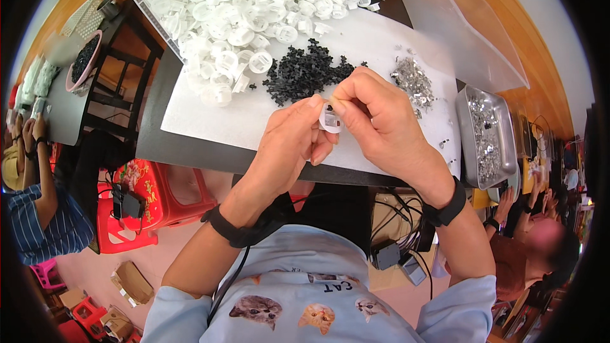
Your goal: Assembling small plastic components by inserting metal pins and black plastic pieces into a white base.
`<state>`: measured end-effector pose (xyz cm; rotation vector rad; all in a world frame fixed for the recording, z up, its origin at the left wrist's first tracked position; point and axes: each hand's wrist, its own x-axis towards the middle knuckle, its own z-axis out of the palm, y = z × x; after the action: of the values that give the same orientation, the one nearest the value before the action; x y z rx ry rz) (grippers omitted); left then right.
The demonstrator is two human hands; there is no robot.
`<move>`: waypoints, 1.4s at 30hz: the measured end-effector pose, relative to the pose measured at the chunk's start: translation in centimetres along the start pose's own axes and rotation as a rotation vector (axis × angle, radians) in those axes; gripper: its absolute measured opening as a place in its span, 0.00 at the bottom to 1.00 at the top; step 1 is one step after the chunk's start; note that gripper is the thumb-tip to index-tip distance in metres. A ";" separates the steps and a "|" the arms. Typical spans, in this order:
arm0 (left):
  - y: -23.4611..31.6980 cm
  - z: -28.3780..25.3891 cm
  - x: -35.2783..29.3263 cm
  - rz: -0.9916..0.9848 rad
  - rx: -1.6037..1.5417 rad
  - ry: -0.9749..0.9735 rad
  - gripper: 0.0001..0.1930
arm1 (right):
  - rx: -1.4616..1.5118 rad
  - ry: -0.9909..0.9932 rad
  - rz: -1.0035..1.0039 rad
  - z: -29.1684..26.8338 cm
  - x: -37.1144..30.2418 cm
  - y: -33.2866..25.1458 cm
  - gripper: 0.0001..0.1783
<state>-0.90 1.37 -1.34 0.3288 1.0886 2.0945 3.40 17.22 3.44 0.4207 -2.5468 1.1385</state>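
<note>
Blue shirt (pixel 289 284) below, left hand (pixel 287 133) pinches a white cap (pixel 330 122), right hand (pixel 386 124) pinching at its rim.

Illumination is bright and fairly even; its source cannot be determined. The white plastic parts (pixel 229 9) at upper left approach overexposure. Glints appear on the metal tray (pixel 508 136) at right. Focus is adequate around the hands (pixel 393 124) at centre. Fisheye distortion curves the wooden band (pixel 537 57) at upper right; corners fall to black. Blur obscures part of a person (pixel 508 270) at lower right.
</note>
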 end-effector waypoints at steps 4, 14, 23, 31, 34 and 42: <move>-0.1 -0.1 0.0 0.005 -0.052 -0.016 0.19 | -0.069 0.028 -0.049 0.3 -0.3 0.1 0.01; 0.0 0.0 -0.1 -0.012 -0.022 0.025 0.18 | -0.239 0.007 -0.149 0.6 -0.4 0.5 0.07; 0.2 -0.2 0.0 -0.040 -0.061 0.005 0.19 | -0.239 0.022 -0.182 0.8 -0.3 0.8 0.11; -0.2 -0.2 0.1 -0.004 -0.009 0.041 0.19 | -0.370 0.008 -0.193 1.0 -0.4 0.7 0.11; -0.2 -0.1 0.0 0.007 -0.021 0.043 0.19 | -0.273 -0.002 -0.181 0.9 -0.1 0.9 0.10; -0.3 -0.4 -0.1 0.006 -0.042 0.049 0.17 | -0.328 -0.011 -0.177 1.1 -0.3 0.5 0.08</move>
<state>-0.91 1.19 -1.80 0.2612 1.0713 2.1379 3.34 16.74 2.30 0.5537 -2.5803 0.6435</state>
